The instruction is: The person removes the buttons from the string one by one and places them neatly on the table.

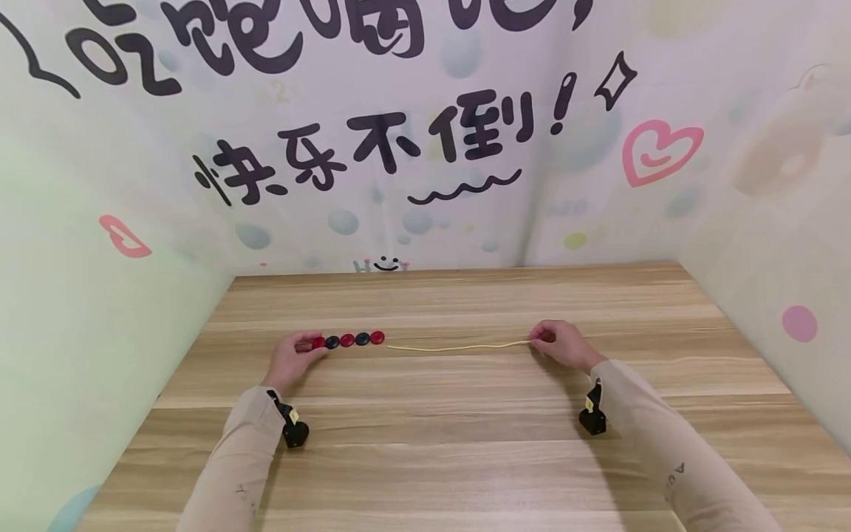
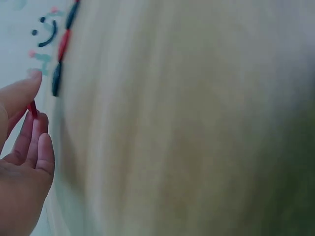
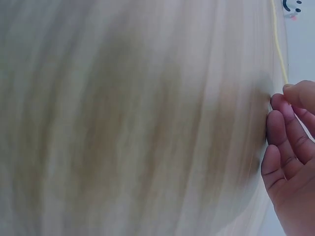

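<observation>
A row of small round discs, red and dark blue-black in turn, lies on the wooden table; the last red disc (image 1: 377, 338) is at its right end. My left hand (image 1: 297, 357) pinches the leftmost red disc (image 2: 32, 108) between thumb and fingers. Just right of the row a thin yellow cord (image 1: 452, 349) begins and runs nearly straight across the table. Its far end sits between the thumb and fingertips of my right hand (image 1: 562, 344). Whether the cord passes through or under the discs, I cannot tell. The right wrist view shows the cord (image 3: 278, 46) leading up from the pinch.
The wooden table (image 1: 432, 443) reaches back to a printed wall cloth (image 1: 399, 229) with dark lettering. Similar pale walls stand at left and right. A black wrist camera (image 1: 295, 433) hangs at the left sleeve, another black camera (image 1: 592, 420) at the right.
</observation>
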`<state>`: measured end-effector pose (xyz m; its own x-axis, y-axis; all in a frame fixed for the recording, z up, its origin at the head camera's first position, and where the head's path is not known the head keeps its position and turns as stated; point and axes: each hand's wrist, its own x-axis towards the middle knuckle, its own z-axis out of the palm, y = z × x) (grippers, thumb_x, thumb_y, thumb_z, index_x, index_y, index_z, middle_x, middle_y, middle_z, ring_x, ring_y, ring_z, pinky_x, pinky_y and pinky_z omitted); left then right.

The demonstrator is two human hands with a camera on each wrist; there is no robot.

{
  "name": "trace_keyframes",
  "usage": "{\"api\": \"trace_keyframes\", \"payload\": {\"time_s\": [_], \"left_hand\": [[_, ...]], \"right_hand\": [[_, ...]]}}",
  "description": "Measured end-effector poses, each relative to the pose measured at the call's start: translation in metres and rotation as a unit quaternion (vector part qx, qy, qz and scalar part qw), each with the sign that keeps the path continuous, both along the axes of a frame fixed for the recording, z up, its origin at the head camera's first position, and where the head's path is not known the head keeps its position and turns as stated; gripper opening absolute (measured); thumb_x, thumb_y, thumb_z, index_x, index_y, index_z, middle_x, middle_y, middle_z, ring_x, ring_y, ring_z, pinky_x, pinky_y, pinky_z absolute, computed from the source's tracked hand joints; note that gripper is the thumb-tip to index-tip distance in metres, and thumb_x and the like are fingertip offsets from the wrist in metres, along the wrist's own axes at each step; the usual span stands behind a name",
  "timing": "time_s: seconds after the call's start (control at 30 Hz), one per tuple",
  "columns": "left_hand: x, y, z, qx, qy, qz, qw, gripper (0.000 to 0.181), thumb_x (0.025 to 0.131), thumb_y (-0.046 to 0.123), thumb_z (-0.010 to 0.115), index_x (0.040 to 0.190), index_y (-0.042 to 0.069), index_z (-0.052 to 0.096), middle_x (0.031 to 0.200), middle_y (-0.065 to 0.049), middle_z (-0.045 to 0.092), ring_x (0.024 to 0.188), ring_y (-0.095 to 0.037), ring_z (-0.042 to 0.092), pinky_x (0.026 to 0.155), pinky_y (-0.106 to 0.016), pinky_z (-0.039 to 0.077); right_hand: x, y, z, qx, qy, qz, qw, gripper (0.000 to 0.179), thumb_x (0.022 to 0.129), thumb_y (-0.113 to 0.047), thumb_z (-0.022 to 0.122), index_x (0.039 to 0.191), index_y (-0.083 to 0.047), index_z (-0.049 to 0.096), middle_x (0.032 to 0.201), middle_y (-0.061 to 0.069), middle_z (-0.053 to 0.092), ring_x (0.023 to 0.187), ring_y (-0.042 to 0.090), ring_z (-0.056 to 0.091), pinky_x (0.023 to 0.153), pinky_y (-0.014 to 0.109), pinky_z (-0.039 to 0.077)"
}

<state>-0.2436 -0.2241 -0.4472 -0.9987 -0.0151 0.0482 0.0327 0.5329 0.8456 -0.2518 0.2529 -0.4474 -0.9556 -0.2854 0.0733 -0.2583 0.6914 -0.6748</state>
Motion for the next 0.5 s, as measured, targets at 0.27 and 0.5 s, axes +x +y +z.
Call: {"api": "trace_keyframes", "payload": {"time_s": [0.27, 0.5], "left_hand": [[-0.0019, -0.0023, -0.0032, -0.019, -0.008, 0.040, 0.9990, 0.036, 0.081, 0.002, 0.061, 0.114, -0.010, 0.051, 0.108, -0.028, 0.053, 0.099, -0.036, 0.050, 0.087, -0.041, 0.040], [-0.0060, -0.0002, -0.0024, -0.016, -0.033, 0.048, 0.9982, 0.038, 0.079, -0.002, 0.061, 0.115, -0.009, 0.051, 0.110, -0.028, 0.053, 0.100, -0.035, 0.049, 0.088, -0.041, 0.038]], "right_hand": [[-0.0023, 0.0023, 0.0011, 0.005, 0.004, 0.008, 0.9999, 0.003, 0.080, -0.001, 0.061, 0.083, 0.001, 0.060, 0.075, 0.006, 0.059, 0.068, 0.014, 0.051, 0.059, 0.023, 0.043], [-0.0021, 0.0049, -0.0008, 0.007, 0.006, 0.015, 0.9998, 0.003, 0.079, 0.000, 0.062, 0.081, 0.001, 0.060, 0.075, 0.005, 0.058, 0.070, 0.015, 0.052, 0.062, 0.025, 0.044]]}}
